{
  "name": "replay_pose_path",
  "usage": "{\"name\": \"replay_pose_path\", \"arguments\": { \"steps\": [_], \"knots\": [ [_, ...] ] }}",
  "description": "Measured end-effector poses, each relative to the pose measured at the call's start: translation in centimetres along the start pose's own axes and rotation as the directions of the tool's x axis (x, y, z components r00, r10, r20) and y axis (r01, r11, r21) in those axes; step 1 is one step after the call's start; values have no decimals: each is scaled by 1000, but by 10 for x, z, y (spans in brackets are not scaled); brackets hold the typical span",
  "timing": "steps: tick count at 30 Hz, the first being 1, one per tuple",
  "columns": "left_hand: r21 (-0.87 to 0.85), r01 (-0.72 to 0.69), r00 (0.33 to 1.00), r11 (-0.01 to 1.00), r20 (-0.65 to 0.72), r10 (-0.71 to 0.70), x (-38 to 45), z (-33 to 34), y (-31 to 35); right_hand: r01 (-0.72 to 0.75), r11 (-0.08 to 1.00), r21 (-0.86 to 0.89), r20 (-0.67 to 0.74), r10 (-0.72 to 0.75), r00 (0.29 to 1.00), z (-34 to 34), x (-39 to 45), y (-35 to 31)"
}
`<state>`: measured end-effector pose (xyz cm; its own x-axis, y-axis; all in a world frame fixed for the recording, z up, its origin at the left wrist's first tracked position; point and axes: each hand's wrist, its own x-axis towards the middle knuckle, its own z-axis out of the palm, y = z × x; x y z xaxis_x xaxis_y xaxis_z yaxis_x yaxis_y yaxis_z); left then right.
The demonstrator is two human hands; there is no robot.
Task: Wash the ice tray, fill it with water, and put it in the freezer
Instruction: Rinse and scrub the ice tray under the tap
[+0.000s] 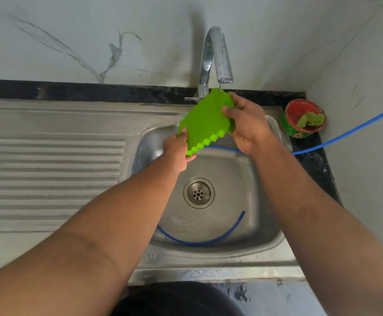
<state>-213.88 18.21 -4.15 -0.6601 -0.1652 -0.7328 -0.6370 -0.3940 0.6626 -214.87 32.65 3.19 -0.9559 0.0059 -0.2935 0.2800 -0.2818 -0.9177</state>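
Observation:
A bright green ice tray (205, 120) with a zigzag edge is held tilted over the steel sink (268, 226), its upper end under the spout of the chrome tap (217, 55). A thin stream of water falls from the spout onto the tray. My left hand (178, 148) grips the tray's lower left corner, fingers curled over its edge. My right hand (247, 124) grips the tray's upper right side, thumb on its face. The tray's smooth side faces me; its other side is hidden.
A blue hose (345, 135) runs from the right wall into the sink and curls round the drain (199, 193). A red and green pot (302, 118) with green sponge pieces stands at the back right corner. The ribbed draining board (49, 169) lies to the left.

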Motion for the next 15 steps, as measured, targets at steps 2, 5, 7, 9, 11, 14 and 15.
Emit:
{"name": "replay_pose_path", "arguments": {
  "steps": [2, 5, 7, 9, 11, 14, 15],
  "knots": [
    [-64, 48, 999, 997, 3, -48, -1, 3, -1, 40, 995, -89, 38, -36, 999, 13, 4, -8],
    [-106, 32, 998, 994, -47, -37, 0, -4, 0, 42, 985, -167, 47, -34, 998, 23, 14, -15],
    [-75, 53, 995, 996, -76, -58, 4, -13, 5, 32, 989, -146, 53, -24, 998, 26, 18, -16],
    [-101, 78, 996, 992, -45, -83, 6, -20, 14, 45, 995, -89, 43, -41, 998, 29, 20, -14],
    [-155, 74, 996, 985, 55, -66, 1, -23, 27, 94, 995, -21, 31, -93, 995, 31, 17, -9],
    [-188, 78, 980, 979, 194, -40, -7, -16, 42, 176, 983, 46, 61, -179, 982, 23, 2, 1],
    [-197, 84, 974, 977, 224, -39, -9, -12, 45, 192, 980, 50, 59, -195, 979, 16, -5, 5]
  ]
}}
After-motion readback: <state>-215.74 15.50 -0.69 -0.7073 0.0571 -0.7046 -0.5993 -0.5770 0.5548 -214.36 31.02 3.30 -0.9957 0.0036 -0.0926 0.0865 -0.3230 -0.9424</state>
